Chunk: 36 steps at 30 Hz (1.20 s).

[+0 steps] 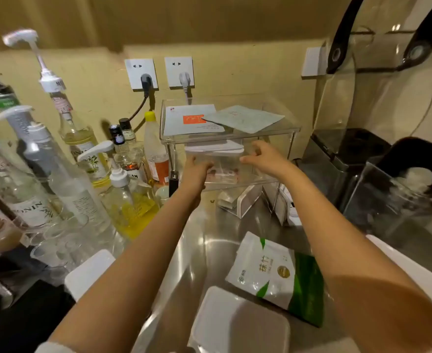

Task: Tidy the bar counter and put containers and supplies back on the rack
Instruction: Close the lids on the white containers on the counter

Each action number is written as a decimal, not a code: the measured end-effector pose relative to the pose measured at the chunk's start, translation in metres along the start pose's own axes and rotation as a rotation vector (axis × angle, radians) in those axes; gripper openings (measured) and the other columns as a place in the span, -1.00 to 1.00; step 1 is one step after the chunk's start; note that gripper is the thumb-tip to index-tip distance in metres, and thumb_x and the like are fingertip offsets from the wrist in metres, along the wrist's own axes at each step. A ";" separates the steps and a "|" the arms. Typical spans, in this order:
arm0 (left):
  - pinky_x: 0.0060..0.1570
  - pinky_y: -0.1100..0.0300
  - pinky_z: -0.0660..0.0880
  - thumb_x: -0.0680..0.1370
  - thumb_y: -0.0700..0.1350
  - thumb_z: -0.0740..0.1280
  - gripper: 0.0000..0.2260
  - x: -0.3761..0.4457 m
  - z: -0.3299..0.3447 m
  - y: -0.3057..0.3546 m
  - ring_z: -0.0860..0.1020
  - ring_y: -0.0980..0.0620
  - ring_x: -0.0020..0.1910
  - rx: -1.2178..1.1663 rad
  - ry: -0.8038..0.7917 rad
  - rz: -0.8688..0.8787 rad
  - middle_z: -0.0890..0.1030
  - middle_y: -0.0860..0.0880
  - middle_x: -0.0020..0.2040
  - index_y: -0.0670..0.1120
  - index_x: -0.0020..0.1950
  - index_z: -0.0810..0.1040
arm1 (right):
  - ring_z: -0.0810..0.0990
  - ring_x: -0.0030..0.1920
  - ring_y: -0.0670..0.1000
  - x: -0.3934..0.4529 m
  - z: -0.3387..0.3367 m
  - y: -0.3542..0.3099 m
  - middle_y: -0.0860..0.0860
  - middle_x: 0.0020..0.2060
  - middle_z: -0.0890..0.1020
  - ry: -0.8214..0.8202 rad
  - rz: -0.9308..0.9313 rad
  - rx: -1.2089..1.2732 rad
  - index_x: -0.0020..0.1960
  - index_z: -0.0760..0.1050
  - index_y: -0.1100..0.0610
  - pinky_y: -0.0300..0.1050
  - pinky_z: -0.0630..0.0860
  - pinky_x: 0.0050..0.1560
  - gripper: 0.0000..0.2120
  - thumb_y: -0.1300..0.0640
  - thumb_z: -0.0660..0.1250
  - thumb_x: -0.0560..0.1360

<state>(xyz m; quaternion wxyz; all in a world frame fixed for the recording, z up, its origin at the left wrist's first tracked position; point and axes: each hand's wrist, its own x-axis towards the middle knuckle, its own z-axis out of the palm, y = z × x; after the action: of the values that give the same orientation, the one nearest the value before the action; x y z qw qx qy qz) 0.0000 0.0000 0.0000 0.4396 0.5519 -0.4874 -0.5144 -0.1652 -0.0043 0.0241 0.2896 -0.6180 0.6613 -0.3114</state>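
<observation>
A clear acrylic rack [292, 135] stands against the wall at the back of the steel counter [217, 233]. Both my hands hold a clear plastic container [222, 164] with a white lid, partly inside the rack's lower level. My left hand [196, 171] grips its left side and my right hand [266, 155] grips its right side near the lid. Pinkish contents show through the container's wall. Flat paper packets [192, 119] lie on the rack's top shelf.
Syrup pump bottles [64, 159] crowd the left of the counter. A green and white pouch [273, 273] and a white lidded box [238, 324] lie near me. A white holder [248, 200] sits under the rack. A blender jar [393, 192] stands at the right.
</observation>
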 end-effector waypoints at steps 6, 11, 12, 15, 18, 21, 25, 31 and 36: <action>0.18 0.01 0.32 0.59 -0.10 0.17 -0.48 0.020 0.016 0.000 0.43 -0.01 0.04 -0.121 0.090 0.007 0.35 -0.12 0.42 -0.05 0.52 0.07 | 0.36 0.35 0.08 0.033 0.005 0.005 0.14 0.39 0.38 0.026 0.054 0.141 0.38 0.30 0.29 -0.12 0.32 0.23 -0.47 -0.06 0.19 0.57; 0.11 0.10 0.31 0.59 -0.10 0.18 -0.50 0.029 0.030 0.001 0.37 -0.08 0.29 -0.149 0.135 -0.013 0.32 -0.13 0.42 -0.07 0.49 0.09 | 0.49 0.14 0.06 0.048 0.011 0.009 0.19 0.22 0.54 0.039 0.027 0.242 0.22 0.48 0.28 -0.08 0.40 0.17 -0.64 0.06 0.22 0.56; 0.15 0.07 0.32 0.59 -0.10 0.19 -0.50 0.030 0.032 0.002 0.35 -0.11 0.34 -0.148 0.149 -0.021 0.32 -0.14 0.42 -0.08 0.49 0.09 | 0.49 0.09 0.03 0.050 0.013 0.009 0.17 0.20 0.55 0.031 0.024 0.236 0.22 0.49 0.26 -0.11 0.39 0.10 -0.66 0.06 0.24 0.56; 0.31 -0.04 0.31 0.57 -0.06 0.22 -0.46 0.035 0.035 0.000 0.34 -0.16 0.37 -0.129 0.176 -0.034 0.33 -0.16 0.42 -0.09 0.50 0.09 | 0.49 0.06 0.01 0.053 0.014 0.013 0.12 0.15 0.58 0.017 0.013 0.261 0.22 0.50 0.21 -0.16 0.35 0.03 -0.69 0.07 0.27 0.54; 0.36 -0.06 0.32 0.55 -0.06 0.25 -0.44 0.035 0.039 -0.001 0.36 -0.16 0.36 -0.125 0.188 -0.035 0.36 -0.17 0.39 -0.10 0.48 0.12 | 0.53 0.05 0.06 0.056 0.015 0.016 0.14 0.11 0.60 0.037 0.024 0.282 0.18 0.52 0.21 -0.10 0.41 0.06 -0.69 0.06 0.29 0.52; 0.23 0.05 0.35 0.55 -0.08 0.25 -0.50 0.035 0.042 -0.003 0.38 -0.11 0.31 -0.104 0.153 -0.014 0.39 -0.14 0.35 -0.12 0.44 0.18 | 0.52 0.09 0.07 0.057 0.019 0.017 0.07 0.04 0.56 0.036 0.024 0.299 0.20 0.47 0.17 -0.04 0.44 0.12 -0.69 0.05 0.29 0.52; 0.13 0.10 0.31 0.56 -0.06 0.24 -0.50 0.039 0.045 -0.005 0.38 -0.09 0.28 -0.053 0.139 -0.015 0.36 -0.17 0.37 -0.17 0.43 0.17 | 0.49 0.12 0.08 0.057 0.022 0.015 0.07 0.07 0.53 0.061 0.031 0.344 0.20 0.43 0.13 -0.02 0.42 0.14 -0.69 0.03 0.29 0.51; 0.08 0.16 0.50 0.52 -0.13 0.28 -0.59 0.034 0.046 -0.006 0.53 -0.07 0.19 -0.043 0.117 0.099 0.54 -0.12 0.24 -0.16 0.36 0.33 | 0.50 0.04 0.04 0.049 0.026 0.013 0.08 0.05 0.51 0.032 0.030 0.371 0.20 0.37 0.17 -0.05 0.50 0.02 -0.71 0.10 0.28 0.52; -0.08 0.30 0.50 0.55 -0.24 0.19 -0.69 0.034 0.047 -0.006 0.56 0.03 0.03 -0.039 0.067 0.149 0.58 -0.09 0.18 -0.17 0.30 0.43 | 0.51 -0.01 -0.02 0.040 0.026 0.020 -0.04 -0.11 0.53 0.119 -0.026 0.374 0.23 0.46 0.23 -0.16 0.49 -0.05 -0.69 0.18 0.32 0.51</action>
<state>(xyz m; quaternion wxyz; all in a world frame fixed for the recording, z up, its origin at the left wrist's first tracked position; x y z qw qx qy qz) -0.0463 -0.0322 -0.0148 0.5034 0.5224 -0.5021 -0.4708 -0.1610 -0.0446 -0.0079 0.3555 -0.5424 0.6000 -0.4684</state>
